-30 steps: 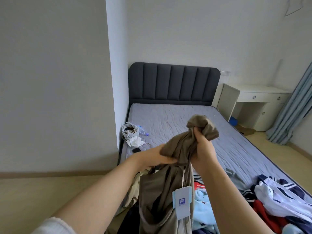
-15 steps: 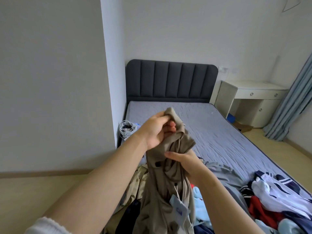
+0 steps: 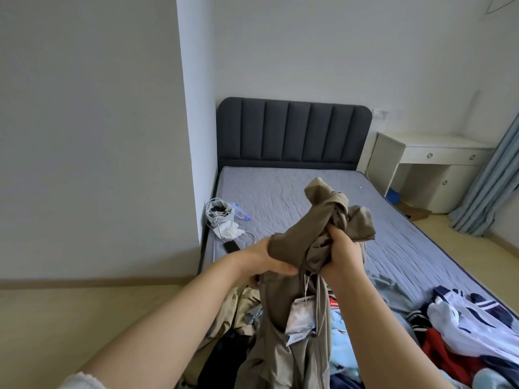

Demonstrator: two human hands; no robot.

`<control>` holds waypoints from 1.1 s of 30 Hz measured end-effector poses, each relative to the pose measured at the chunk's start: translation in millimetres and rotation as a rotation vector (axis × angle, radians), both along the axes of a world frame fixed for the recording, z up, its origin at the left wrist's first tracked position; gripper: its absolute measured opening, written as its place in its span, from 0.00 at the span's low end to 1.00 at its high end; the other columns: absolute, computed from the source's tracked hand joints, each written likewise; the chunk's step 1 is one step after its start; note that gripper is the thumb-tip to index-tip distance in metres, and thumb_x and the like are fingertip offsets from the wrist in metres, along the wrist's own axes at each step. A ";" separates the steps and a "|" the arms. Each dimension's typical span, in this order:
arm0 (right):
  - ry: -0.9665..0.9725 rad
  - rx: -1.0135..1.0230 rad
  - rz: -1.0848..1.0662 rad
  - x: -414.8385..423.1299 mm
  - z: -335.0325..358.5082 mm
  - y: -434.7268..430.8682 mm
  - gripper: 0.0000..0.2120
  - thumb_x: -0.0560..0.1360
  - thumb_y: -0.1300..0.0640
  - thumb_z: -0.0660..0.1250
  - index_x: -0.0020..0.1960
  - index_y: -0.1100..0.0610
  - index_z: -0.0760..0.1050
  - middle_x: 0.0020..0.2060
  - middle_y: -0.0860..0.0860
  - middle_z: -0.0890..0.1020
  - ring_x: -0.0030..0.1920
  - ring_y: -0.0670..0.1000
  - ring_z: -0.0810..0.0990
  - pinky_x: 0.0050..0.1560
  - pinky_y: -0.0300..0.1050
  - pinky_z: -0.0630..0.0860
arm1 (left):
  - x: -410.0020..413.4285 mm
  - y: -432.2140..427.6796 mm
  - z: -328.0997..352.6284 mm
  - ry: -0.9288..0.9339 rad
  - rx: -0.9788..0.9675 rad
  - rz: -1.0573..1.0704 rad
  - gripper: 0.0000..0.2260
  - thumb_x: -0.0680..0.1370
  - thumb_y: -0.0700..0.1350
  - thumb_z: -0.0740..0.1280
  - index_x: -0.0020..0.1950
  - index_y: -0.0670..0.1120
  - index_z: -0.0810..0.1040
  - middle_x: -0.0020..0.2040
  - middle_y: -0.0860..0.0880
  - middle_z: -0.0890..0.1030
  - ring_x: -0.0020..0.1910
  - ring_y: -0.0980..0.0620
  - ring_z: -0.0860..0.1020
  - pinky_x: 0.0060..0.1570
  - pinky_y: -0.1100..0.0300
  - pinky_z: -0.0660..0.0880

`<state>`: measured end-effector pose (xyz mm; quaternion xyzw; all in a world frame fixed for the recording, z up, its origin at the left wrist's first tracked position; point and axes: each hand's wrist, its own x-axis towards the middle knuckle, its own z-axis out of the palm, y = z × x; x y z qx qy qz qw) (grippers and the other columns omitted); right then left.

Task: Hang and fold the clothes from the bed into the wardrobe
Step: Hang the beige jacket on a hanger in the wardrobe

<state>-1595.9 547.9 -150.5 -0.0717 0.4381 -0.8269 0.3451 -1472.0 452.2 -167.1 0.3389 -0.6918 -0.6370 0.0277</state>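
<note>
Sorting clothes off the bed (image 3: 295,192), we hold the bunched brown garment (image 3: 317,240) above the pile (image 3: 463,327): left hand (image 3: 269,259) and right hand (image 3: 341,254) both clenched on it. Next, we judge, comes untwisting it, its tag (image 3: 299,318) dangling.

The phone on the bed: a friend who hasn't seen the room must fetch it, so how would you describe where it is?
Start at the dark padded headboard and follow the bed's wall-side edge toward the foot. Past the small grey bag and crumpled white tissue lies the phone. It is the only flat black slab there, with a white cable beside it.
</note>
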 end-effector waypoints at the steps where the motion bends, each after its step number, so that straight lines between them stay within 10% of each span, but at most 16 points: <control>1: 0.013 -0.002 0.011 1.0 1.1 0.0 0.08 0.76 0.65 0.63 0.39 0.58 0.75 0.24 0.51 0.80 0.25 0.48 0.80 0.28 0.43 0.78 | 0.9 2.0 -4.8 -0.027 0.067 -0.056 0.17 0.71 0.44 0.73 0.56 0.56 0.73 0.53 0.53 0.80 0.53 0.51 0.78 0.56 0.47 0.75; 5: 0.128 0.011 0.076 8.5 -0.9 -1.6 0.05 0.77 0.64 0.62 0.47 0.57 0.76 0.44 0.58 0.82 0.45 0.55 0.82 0.50 0.56 0.78 | -4.0 4.8 -13.1 0.075 0.309 0.062 0.06 0.77 0.42 0.64 0.54 0.44 0.77 0.51 0.45 0.81 0.51 0.47 0.79 0.60 0.48 0.72; 9: 0.190 0.034 0.300 11.6 -14.1 -0.3 0.13 0.75 0.58 0.67 0.59 0.58 0.75 0.51 0.58 0.83 0.52 0.57 0.82 0.52 0.53 0.79 | -6.4 -0.7 -2.3 0.238 0.423 0.288 0.11 0.80 0.42 0.58 0.45 0.41 0.78 0.38 0.45 0.83 0.37 0.50 0.81 0.50 0.54 0.74; 16: 0.316 0.272 0.651 37.5 -34.8 -11.8 0.19 0.67 0.62 0.74 0.56 0.59 0.76 0.47 0.57 0.84 0.48 0.57 0.84 0.43 0.49 0.80 | 36.1 -30.1 27.7 0.446 0.387 0.639 0.13 0.81 0.44 0.57 0.41 0.43 0.77 0.28 0.47 0.82 0.27 0.53 0.81 0.28 0.63 0.77; 27: -0.096 0.058 0.501 129.3 4.0 -82.7 0.07 0.74 0.66 0.59 0.42 0.61 0.76 0.27 0.52 0.82 0.31 0.51 0.82 0.33 0.42 0.77 | 223.1 -50.6 40.5 0.724 0.314 1.252 0.15 0.79 0.54 0.61 0.43 0.44 0.78 0.32 0.46 0.83 0.36 0.49 0.81 0.39 0.55 0.77; 33: -0.177 0.047 0.786 217.8 7.0 -112.3 0.16 0.77 0.63 0.58 0.63 0.66 0.73 0.56 0.61 0.80 0.57 0.60 0.78 0.62 0.56 0.72 | 314.2 -26.8 49.1 0.912 0.200 1.345 0.12 0.80 0.39 0.57 0.41 0.44 0.77 0.32 0.48 0.82 0.30 0.53 0.81 0.30 0.61 0.79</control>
